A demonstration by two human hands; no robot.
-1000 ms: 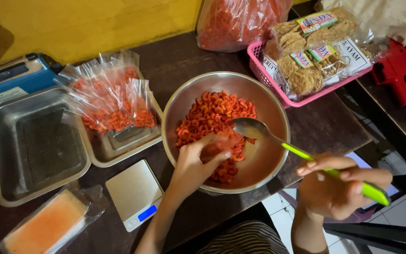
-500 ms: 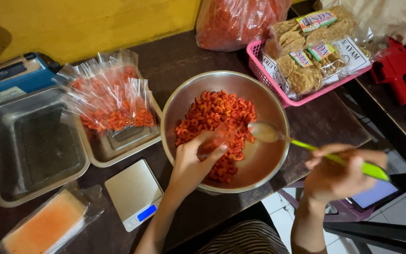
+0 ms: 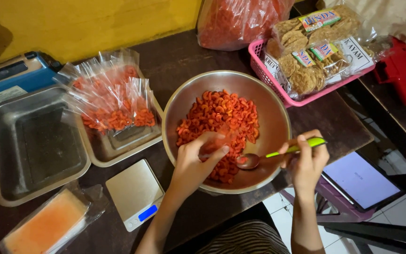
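Head view: left hand (image 3: 197, 162) inside steel bowl (image 3: 273, 117), pinching open a small clear bag (image 3: 217, 143) over red macaroni snacks (image 3: 219, 115). Right hand (image 3: 306, 162) closed on green-handled spoon (image 3: 254, 160), bowl end low in the snacks beside the bag.

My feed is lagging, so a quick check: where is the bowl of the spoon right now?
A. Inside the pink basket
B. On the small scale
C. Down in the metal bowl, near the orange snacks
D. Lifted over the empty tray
C: the right hand holds the green-handled spoon with its scoop end low inside the metal bowl, at the edge of the orange snacks, beside the left hand.
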